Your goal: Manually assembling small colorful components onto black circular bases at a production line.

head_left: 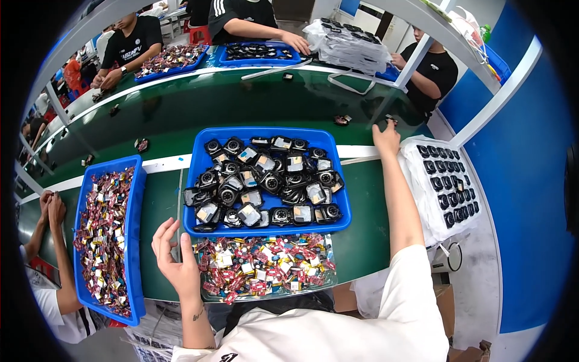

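Note:
My right hand [386, 139] reaches far out over the green conveyor belt, thumb apart from the fingers. At its fingertips is a small dark piece with a reddish part [391, 120]; I cannot make out whether they touch. My left hand [176, 259] is raised with fingers apart and holds nothing, beside a clear tray [329, 279] heaped with small red, white, yellow and blue electronic parts [265, 265]. Beyond that tray is a blue bin [199, 163] full of black watch-like casings [265, 181] with round dials and pale panels.
A long blue bin [137, 241] of similar red parts stands to my left, near another person's hands [53, 208]. At right, white trays [416, 175] hold rows of black casings. Across the belt, people work beside blue bins [259, 62]. Loose pieces [142, 145] lie on the belt [241, 99].

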Demonstrator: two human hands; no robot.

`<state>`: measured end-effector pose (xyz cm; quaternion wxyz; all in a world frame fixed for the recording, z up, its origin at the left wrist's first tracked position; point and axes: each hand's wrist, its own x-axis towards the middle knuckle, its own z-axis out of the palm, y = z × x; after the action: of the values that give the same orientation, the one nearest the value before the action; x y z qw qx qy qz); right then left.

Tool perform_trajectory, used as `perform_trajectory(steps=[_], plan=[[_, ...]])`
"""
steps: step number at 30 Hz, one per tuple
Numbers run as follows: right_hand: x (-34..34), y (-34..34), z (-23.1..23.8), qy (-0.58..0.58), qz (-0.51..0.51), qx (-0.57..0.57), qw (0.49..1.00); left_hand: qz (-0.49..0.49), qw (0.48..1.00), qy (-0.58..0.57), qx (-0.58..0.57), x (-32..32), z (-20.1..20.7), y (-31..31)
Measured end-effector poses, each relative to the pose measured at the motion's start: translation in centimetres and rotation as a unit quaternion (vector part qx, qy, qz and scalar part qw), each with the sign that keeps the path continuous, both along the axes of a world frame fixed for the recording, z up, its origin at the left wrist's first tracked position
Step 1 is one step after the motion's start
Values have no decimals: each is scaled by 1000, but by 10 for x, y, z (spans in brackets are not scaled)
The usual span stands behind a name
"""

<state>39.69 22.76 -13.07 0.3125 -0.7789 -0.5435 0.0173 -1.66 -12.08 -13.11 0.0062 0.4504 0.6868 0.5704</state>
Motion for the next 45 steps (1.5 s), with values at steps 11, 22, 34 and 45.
perform_trajectory(steps=[11, 22, 34, 45], plan=[[49, 53, -43, -11, -106, 25, 994, -2, 1000, -7, -30, -2, -5, 11], [61, 66, -47, 25, -155, 36, 987, -66, 993, 92, -25, 9, 13, 4], [50, 57, -45, 2, -146, 130, 981, -271, 925, 234, -125, 66, 36, -3], [-17, -40, 7, 180, 202, 231, 935, -277, 948, 145, -65, 59, 32, -3]])
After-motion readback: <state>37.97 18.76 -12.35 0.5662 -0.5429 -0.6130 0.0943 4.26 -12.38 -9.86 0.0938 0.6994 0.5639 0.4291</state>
